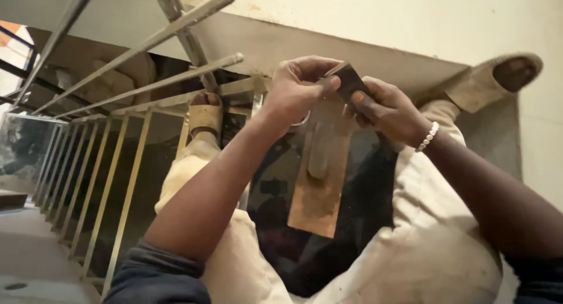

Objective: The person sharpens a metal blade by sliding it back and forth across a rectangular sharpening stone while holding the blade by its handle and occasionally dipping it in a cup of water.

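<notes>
From the head camera, looking steeply down, the person is sitting or crouching at the edge of a landing beside a metal stair railing (pixel 117 163), both knees in pale trousers (pixel 422 233) spreading to either side and a sandalled foot (pixel 205 113) resting on the rail frame. Both hands are meeting at the top centre of the view. The left hand (pixel 296 87) is curling over from the left, its fingers bent and its thumb pressing toward a small dark flat piece (pixel 350 81), perhaps a scraper blade or a bit of abrasive; which, I cannot tell. The right hand (pixel 390 110), wearing a white bead bracelet (pixel 429 137), is pinching that same piece from the right with thumb and fingertips closed narrowly on its lower edge. So the dark piece is sitting between the two hands, touching both, tilted with its long axis running from upper left to lower right. Just below it, a plastering trowel (pixel 316 186) with a rust-coloured blade and a grey handle is hanging or lying between the knees, its long axis running nearly straight down the frame, away from the hands. How it is being held up is hidden behind the left hand. The left hand is the nearer to its top end.
</notes>
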